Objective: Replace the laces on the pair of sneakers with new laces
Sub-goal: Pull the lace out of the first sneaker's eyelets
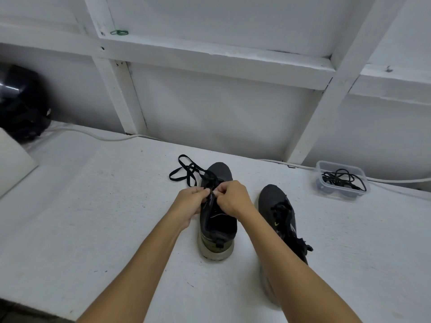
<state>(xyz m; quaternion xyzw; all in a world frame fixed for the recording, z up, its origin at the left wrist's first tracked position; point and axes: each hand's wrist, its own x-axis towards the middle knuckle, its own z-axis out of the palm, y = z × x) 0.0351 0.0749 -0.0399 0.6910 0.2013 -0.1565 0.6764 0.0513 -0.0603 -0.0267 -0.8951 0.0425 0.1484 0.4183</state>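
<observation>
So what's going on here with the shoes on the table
A person is working on the left sneaker, both hands at its lace area: the left hand and the right hand each pinch the black lace, whose loose end trails on the white table past the toe. The other sneaker stands to the right, still laced. A clear plastic container farther right holds more black laces.

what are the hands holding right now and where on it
Both the left hand and right hand pinch the black lace at the eyelets over the tongue of the left sneaker; its loose end trails past the toe.
</observation>
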